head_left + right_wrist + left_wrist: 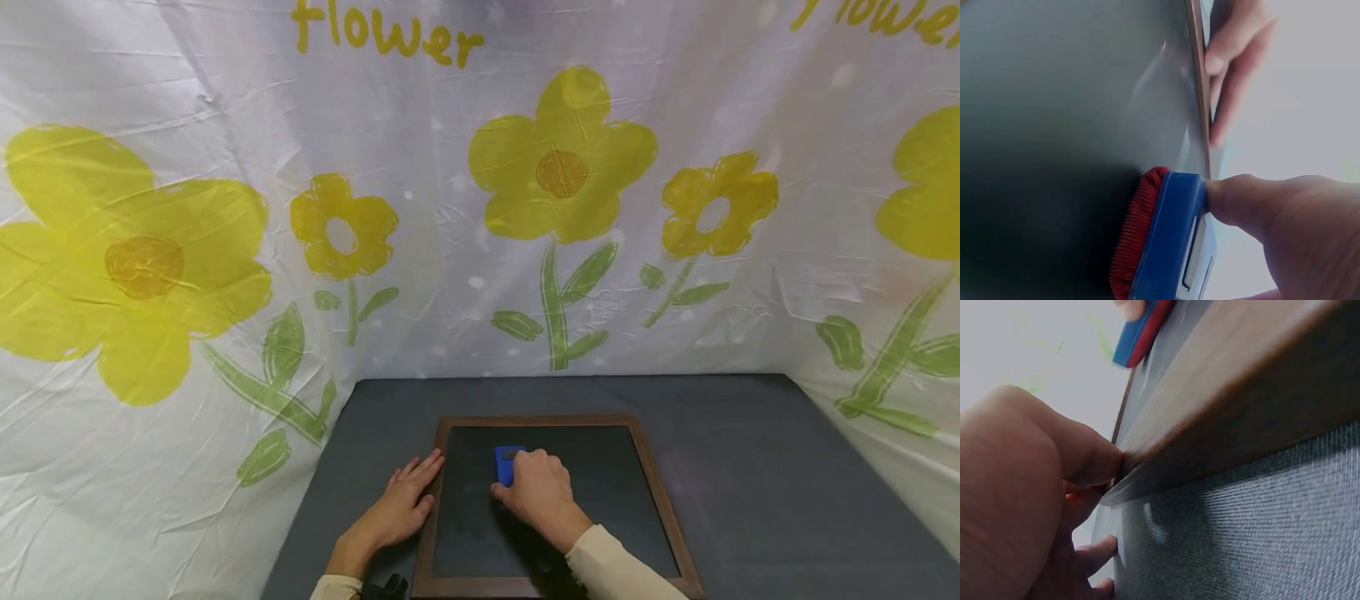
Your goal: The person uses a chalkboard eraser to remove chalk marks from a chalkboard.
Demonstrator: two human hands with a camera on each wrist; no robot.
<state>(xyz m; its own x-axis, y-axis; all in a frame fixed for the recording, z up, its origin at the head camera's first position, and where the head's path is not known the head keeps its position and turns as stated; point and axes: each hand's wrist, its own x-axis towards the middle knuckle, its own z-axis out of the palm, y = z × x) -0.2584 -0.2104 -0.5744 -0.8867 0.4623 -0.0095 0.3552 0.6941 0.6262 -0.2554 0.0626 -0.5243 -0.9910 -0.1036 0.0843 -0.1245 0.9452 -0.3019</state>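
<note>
My right hand [542, 493] grips a blue board eraser [506, 465] over the left part of a framed blackboard [600, 500]. In the right wrist view the eraser [1169, 234] shows its ribbed red pad [1138, 231], tilted toward the dark surface, and the thumb presses its blue side. My left hand [401, 504] rests along the left side of the brown wooden frame [429, 533], fingers extended. Up close in the left wrist view, thumb and a finger touch the frame's edge [1210, 400], while other fingers [1097, 556] reach down by the grey cloth.
The board lies on a table with a dark grey cover [780, 475]. Behind and at both sides hangs a white curtain [435, 292] printed with yellow flowers. A small black object [386, 586] shows at the left wrist.
</note>
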